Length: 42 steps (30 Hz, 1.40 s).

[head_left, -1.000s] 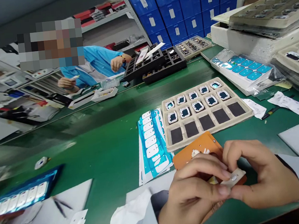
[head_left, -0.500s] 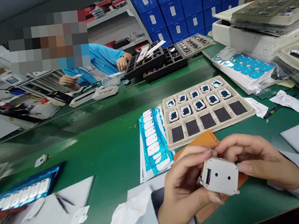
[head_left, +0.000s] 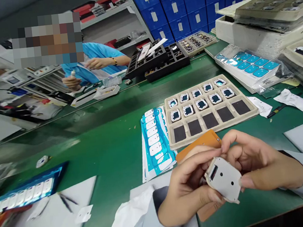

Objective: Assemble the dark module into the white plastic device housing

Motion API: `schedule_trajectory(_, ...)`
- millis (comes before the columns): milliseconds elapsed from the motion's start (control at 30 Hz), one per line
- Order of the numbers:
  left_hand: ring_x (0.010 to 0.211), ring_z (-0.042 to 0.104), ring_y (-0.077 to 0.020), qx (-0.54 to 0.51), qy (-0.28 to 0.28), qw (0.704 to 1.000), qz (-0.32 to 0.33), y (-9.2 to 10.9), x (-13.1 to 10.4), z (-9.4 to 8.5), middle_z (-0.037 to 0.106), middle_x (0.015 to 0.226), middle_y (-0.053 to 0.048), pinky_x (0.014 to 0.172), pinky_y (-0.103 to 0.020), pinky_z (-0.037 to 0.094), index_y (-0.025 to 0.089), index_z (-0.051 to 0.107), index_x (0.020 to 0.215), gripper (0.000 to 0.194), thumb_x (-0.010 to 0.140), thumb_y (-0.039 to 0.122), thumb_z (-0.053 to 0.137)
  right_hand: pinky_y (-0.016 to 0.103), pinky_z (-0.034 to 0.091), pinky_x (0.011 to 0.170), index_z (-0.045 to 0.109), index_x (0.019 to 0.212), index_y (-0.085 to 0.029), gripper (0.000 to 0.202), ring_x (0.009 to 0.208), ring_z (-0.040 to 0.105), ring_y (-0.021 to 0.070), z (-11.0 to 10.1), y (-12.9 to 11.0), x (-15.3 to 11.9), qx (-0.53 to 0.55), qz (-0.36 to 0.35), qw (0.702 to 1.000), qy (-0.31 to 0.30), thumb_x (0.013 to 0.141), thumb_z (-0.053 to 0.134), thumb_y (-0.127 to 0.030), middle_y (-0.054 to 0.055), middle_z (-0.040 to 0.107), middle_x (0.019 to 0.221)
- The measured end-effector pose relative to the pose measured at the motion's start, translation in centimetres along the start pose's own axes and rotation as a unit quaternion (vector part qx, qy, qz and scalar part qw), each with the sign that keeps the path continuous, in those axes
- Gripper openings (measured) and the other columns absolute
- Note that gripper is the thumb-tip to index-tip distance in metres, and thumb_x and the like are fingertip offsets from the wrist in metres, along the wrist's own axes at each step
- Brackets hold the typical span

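Note:
Between my two hands is a small white smartwatch casing (head_left: 225, 180), its flat face with a dark slot and two round holes turned toward me. My left hand (head_left: 190, 189) grips its left side with thumb below and fingers above. My right hand (head_left: 265, 166) closes on the right edge, thumb against the rim and fingers behind, partly hidden. Under them lies an orange leather-like pad (head_left: 198, 145). Beyond it, a beige tray (head_left: 249, 117) holds two rows of similar casings with dark blue-green faces; the front row's compartments show dark pads.
Blue-and-white sticker sheets (head_left: 155, 145) lie left of the tray. Tweezers (head_left: 65, 201) rest on a grey mat (head_left: 49, 225) at left. Stacked trays (head_left: 277, 2) and a bagged sticker sheet (head_left: 246, 63) are at right. Across the table sits a co-worker in a blue sleeve (head_left: 107, 55).
The casing has turned clockwise in my hands, its slot now slanting more. My right thumb has shifted slightly lower along its edge. The co-worker's one hand has risen from the black tray toward the body.

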<state>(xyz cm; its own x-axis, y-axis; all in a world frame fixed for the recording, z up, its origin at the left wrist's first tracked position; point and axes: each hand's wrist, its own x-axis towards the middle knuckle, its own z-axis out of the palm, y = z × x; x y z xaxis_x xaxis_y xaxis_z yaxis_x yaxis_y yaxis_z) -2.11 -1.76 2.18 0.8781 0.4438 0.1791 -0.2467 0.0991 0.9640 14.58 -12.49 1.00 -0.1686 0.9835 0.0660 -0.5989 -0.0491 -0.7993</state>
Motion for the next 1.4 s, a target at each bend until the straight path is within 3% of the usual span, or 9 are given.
schedule_trajectory(433, 0.099, 0.065, -0.0129, 0.017, 0.008, 0.995, 0.095, -1.2, 0.0, 0.0, 0.060, 0.106, -0.002, 0.080, -0.016, 0.057, 0.031, 0.069, 0.114, 0.052, 0.067, 0.017, 0.086, 0.018, 0.037, 0.057, 0.047, 0.102, -0.024, 0.042, 0.063, 0.047, 0.0067, 0.3, 0.0, 0.1, -0.014, 0.021, 1.000, 0.011, 0.072, 0.069, -0.006, -0.006, 0.052, 0.080)
schedule_trajectory(800, 0.096, 0.065, -0.0146, 0.087, 0.034, 0.981, 0.168, -1.8, -0.1, 0.2, 0.065, 0.103, -0.002, 0.086, -0.026, 0.056, 0.028, 0.069, 0.110, 0.054, 0.061, 0.017, 0.089, 0.018, 0.036, 0.056, 0.046, 0.092, -0.021, 0.033, 0.063, 0.045, 0.0068, 0.4, -0.5, 0.1, -0.055, 0.079, 0.995, 0.028, 0.073, 0.073, -0.015, -0.006, 0.049, 0.077)
schedule_trajectory(967, 0.093, 0.066, -0.0139, 0.133, 0.043, 0.964, 0.227, -2.0, 0.0, 0.6, 0.064, 0.100, -0.002, 0.088, -0.027, 0.057, 0.024, 0.068, 0.107, 0.048, 0.065, 0.015, 0.088, 0.020, 0.040, 0.060, 0.043, 0.094, -0.022, 0.032, 0.066, 0.055, 0.0096, 0.8, -0.5, 0.0, -0.035, 0.089, 0.995, 0.016, 0.078, 0.070, -0.015, -0.004, 0.056, 0.076)
schedule_trajectory(1200, 0.087, 0.064, -0.0134, 0.213, 0.089, 0.937, 0.263, -1.8, -0.3, 1.0, 0.062, 0.095, -0.004, 0.080, -0.027, 0.057, 0.019, 0.066, 0.097, 0.028, 0.074, 0.016, 0.082, 0.019, 0.037, 0.061, 0.047, 0.102, -0.022, 0.034, 0.069, 0.045, 0.0082, 1.2, -0.3, -0.6, -0.063, 0.087, 0.993, 0.039, 0.078, 0.069, -0.011, -0.004, 0.051, 0.082)
schedule_trajectory(1400, 0.082, 0.063, -0.0130, 0.238, 0.098, 0.930, 0.264, -1.5, -0.3, 1.4, 0.063, 0.091, -0.003, 0.074, -0.027, 0.056, 0.019, 0.065, 0.093, 0.029, 0.071, 0.008, 0.081, 0.019, 0.034, 0.059, 0.047, 0.101, -0.022, 0.034, 0.067, 0.040, 0.0091, 1.5, -0.4, -0.3, -0.072, 0.097, 0.991, 0.051, 0.077, 0.070, -0.015, -0.004, 0.048, 0.079)
